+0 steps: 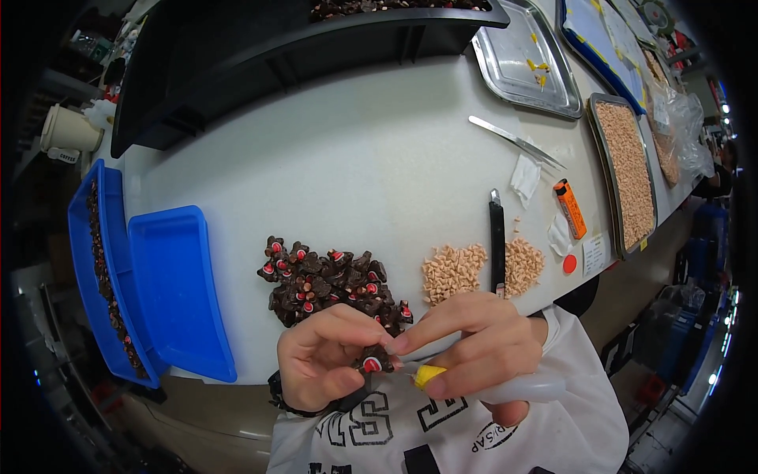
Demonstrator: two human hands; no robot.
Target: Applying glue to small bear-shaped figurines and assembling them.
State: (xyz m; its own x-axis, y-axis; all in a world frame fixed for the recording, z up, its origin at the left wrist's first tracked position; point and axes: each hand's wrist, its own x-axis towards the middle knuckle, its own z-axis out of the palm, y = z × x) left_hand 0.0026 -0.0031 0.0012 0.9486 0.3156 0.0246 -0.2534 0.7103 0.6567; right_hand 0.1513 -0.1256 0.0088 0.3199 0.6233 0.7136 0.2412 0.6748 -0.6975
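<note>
We hold a small dark brown piece (373, 363) beside a yellow-collared bottle (527, 389) at the near edge of the worktop (316, 174).

Our left hand (320, 359) is curled, with the piece between thumb and fingers, its red-and-white spot showing; our right hand (482, 344) is wrapped round the translucent bottle, whose fine tip points at the piece, while the right index fingertip meets our left fingertips; we cannot tell whether anything small is pinched there. Just beyond lies a heap of similar pieces (320, 286); to its right, two piles of pale bits (454, 272) flank a black knife (497, 245).
</note>
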